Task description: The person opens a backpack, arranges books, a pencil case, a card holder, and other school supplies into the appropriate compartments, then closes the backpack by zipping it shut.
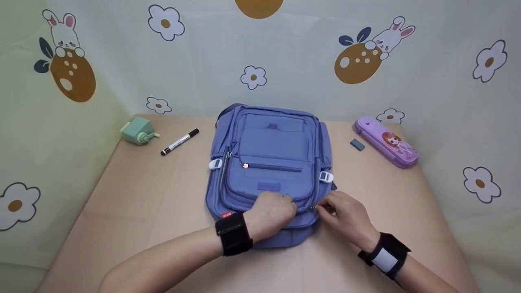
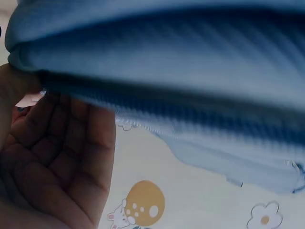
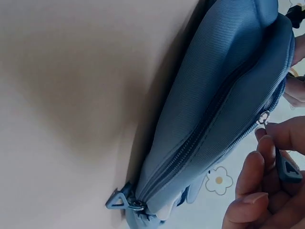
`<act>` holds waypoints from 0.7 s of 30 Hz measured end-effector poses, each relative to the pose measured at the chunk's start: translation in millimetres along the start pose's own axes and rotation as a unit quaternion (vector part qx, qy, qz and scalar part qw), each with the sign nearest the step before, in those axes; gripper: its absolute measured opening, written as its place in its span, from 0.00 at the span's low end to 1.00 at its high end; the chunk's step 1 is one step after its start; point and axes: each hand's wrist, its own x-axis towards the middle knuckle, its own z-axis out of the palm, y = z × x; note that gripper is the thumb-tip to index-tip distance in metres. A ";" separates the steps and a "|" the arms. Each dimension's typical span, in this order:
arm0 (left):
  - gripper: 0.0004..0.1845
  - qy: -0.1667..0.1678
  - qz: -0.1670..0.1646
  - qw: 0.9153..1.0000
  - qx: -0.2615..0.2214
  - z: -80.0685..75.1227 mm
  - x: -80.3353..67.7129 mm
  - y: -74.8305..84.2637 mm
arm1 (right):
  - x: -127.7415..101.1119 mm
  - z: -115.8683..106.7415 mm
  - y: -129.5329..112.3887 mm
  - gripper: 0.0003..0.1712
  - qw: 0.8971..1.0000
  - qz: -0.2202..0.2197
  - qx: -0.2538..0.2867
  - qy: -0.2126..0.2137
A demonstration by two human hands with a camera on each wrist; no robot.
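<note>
A blue backpack point(image 1: 272, 142) lies with its front up and its bottom toward me. My left hand point(image 1: 270, 213) grips fabric at the lower edge of the front compartment. In the left wrist view, its thumb and curled fingers point(image 2: 71, 138) pinch the cloth beside a zipper point(image 2: 190, 117). At the lower right corner, my right hand point(image 1: 348, 213) pinches a zipper pull point(image 3: 287, 169); the metal slider point(image 3: 263, 117) shows just past the fingertips. Another zipper pull point(image 3: 119, 198) hangs at the end of a second zipper in the right wrist view.
To the left of the backpack lie a black-and-white marker point(image 1: 180, 142) and a green sharpener-like object point(image 1: 138, 131). On the right are a small blue-grey eraser point(image 1: 357, 144) and a purple pencil case point(image 1: 386, 142). A patterned cloth point(image 1: 203, 61) rises behind the table point(image 1: 122, 228).
</note>
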 end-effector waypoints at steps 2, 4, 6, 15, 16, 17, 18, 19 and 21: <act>0.05 -0.004 0.000 1.000 -0.003 0.2 0.6 -0.4 | 1.0 0.6 -1.5 0.06 1.000 0.003 -0.007 -0.004; 0.05 -0.011 -0.002 1.000 -0.008 0.3 1.1 -0.8 | 1.2 1.9 -3.0 0.07 1.000 0.008 -0.012 -0.008; 0.05 -0.017 -0.005 1.000 -0.011 0.0 1.4 -0.7 | 0.9 3.6 -3.5 0.07 1.000 0.013 -0.013 -0.013; 0.06 0.009 -0.005 1.000 -0.014 0.7 -1.2 -2.2 | 1.7 -0.3 4.8 0.08 0.999 -0.007 -0.036 -0.013; 0.06 0.013 -0.004 1.000 -0.013 1.0 -1.8 -2.5 | 3.2 -1.3 7.1 0.08 0.999 -0.007 -0.039 -0.012; 0.06 0.016 -0.002 1.000 -0.015 1.2 -2.3 -2.8 | 5.1 -2.2 10.0 0.08 0.999 -0.005 -0.043 -0.012; 0.06 0.017 -0.002 1.000 -0.017 1.2 -2.7 -3.0 | 7.3 -2.7 13.1 0.08 0.999 -0.002 -0.049 -0.013; 0.06 0.016 -0.002 1.000 -0.019 1.2 -3.0 -3.0 | 9.9 -2.9 16.5 0.08 0.998 0.002 -0.054 -0.014; 0.05 0.010 -0.002 1.000 -0.024 0.9 -3.4 -2.6 | 15.5 -2.9 23.7 0.08 0.998 0.015 -0.063 -0.017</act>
